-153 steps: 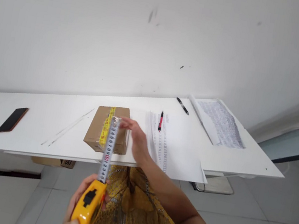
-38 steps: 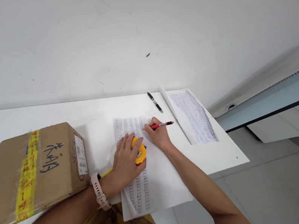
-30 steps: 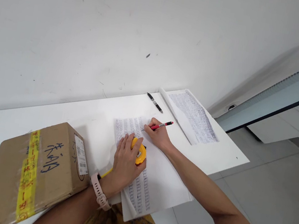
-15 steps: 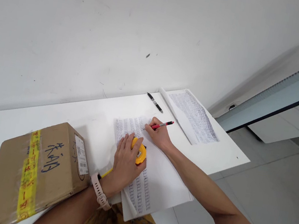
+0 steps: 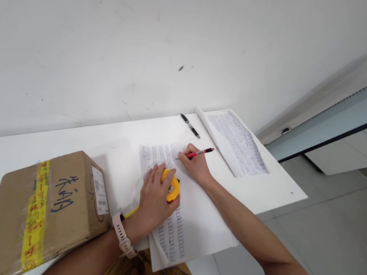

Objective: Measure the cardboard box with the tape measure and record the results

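Note:
My left hand [image 5: 159, 194] is closed around a yellow tape measure [image 5: 174, 189] and rests on a written-on notebook [image 5: 204, 225]. A bit of the yellow blade [image 5: 131, 212] shows beside the wrist, which wears a pale pink watch strap. Pinched in my right hand [image 5: 196, 165] is a red and black pen [image 5: 199, 153], its tip down at the upper part of the page near columns of handwriting. The tip itself is partly hidden by the fingers. To the left of my left hand stands a taped cardboard box [image 5: 59, 224] with blue writing and a white label.
A black pen [image 5: 190, 126] lies behind my right hand. Beside it, toward the right end of the white table [image 5: 99, 137], is an open booklet [image 5: 239, 142] covered in dense writing. A white wall [image 5: 115, 41] rises behind the table, and grey floor tiles show at the right.

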A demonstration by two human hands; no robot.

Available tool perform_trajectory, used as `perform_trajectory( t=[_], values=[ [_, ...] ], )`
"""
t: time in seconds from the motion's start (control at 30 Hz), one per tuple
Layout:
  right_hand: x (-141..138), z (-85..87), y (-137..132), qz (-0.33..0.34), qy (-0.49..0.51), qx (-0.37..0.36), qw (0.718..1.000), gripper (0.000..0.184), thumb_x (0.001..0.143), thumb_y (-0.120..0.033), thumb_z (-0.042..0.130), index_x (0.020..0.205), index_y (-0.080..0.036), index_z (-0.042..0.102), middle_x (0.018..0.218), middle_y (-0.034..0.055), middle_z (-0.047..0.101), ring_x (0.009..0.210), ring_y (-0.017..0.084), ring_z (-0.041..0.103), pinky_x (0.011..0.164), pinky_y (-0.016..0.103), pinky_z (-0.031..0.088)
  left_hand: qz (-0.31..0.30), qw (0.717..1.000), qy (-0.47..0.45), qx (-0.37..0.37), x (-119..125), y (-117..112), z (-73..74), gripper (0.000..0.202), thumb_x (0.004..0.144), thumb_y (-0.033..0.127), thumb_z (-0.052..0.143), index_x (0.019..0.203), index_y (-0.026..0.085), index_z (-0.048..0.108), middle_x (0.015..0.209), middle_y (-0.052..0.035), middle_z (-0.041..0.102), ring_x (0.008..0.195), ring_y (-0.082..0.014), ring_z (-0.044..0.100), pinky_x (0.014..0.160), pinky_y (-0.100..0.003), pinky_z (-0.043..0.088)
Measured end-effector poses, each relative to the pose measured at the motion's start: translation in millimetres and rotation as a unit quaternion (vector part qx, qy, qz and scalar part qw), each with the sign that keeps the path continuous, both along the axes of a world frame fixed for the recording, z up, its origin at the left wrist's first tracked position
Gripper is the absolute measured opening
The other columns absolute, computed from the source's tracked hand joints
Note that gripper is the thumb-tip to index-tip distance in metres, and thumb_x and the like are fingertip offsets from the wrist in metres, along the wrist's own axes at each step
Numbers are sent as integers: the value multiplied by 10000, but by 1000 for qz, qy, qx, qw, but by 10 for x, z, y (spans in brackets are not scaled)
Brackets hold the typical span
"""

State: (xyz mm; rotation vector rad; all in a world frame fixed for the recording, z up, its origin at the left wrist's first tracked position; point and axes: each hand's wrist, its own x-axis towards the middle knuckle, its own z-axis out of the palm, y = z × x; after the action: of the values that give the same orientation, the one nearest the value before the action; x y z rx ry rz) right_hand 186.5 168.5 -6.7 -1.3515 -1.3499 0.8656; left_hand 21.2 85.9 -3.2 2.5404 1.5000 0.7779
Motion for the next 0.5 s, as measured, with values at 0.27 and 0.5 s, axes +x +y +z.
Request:
perform_trajectory(
  t=[0.27,0.5],
  values=[
    [-4,5,-3,-16,-6,-1,1000,261,723,-240,600,602,-228,369,561,-59,376,558,117,349,535,274,280,3,1000,1,-3,-1,1,-3,583,788,212,645,1339,203,454,1412,-180,487,1331,-374,454,1083,-585,401],
    [-3,7,-4,-16,-7,-3,1000,262,707,-217,598,589,-229,364,555,-58,375,559,118,350,532,275,275,3,1000,2,-2,0,1,7,569,784,205,651,1328,176,485,1403,-189,490,1323,-385,458,1089,-576,401]
  ],
)
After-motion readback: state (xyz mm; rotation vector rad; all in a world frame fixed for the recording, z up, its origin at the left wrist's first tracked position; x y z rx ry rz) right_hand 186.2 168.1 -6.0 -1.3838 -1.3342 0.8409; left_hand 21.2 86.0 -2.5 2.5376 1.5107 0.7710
